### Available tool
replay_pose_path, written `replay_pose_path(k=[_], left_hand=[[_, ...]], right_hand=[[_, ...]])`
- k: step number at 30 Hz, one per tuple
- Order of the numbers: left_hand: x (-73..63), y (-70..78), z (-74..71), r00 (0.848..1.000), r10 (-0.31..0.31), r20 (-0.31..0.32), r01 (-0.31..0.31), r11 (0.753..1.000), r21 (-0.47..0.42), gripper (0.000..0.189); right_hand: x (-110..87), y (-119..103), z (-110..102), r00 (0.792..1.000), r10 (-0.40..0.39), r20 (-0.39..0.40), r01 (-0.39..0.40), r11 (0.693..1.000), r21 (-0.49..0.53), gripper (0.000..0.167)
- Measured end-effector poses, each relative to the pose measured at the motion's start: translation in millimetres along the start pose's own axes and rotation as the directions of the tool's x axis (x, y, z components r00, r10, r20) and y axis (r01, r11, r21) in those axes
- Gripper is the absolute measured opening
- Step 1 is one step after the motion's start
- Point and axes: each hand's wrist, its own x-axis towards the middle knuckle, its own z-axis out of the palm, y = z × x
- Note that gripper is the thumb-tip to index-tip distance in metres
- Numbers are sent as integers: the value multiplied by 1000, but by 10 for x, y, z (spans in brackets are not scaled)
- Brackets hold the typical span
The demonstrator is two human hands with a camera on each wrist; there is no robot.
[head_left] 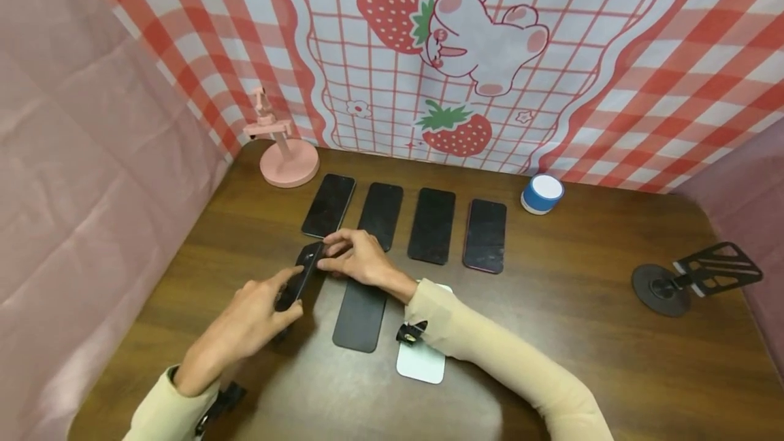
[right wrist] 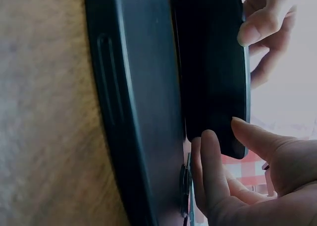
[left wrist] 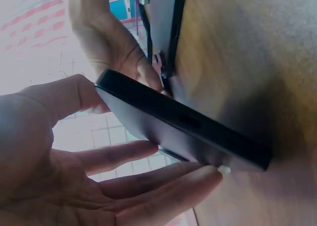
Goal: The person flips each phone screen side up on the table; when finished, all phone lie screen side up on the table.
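"Where's the black rectangular smartphone (head_left: 299,283)?"
"Tilted, over the left part of the brown wood-grain counter (head_left: 569,278)"
"And the fingers?"
"Left hand (head_left: 250,313): clamped on its sides; right hand (head_left: 363,258): pinching its far end"

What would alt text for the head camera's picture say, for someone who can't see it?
A person's left hand grips a tilted black phone, the right hand at its far end, over a brown table. Beyond lie four dark phones in a row, with a pink stand at left, and a blue-and-white cylinder and black stand at right.
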Motion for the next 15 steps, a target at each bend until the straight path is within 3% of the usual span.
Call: replay_pose_path(k=[15], left_hand=[[-43,-72,-107,990,105,-91,-114,988,-107,53]], right_hand=[[53,-39,133,999,22,47,-20,999,-32,43]])
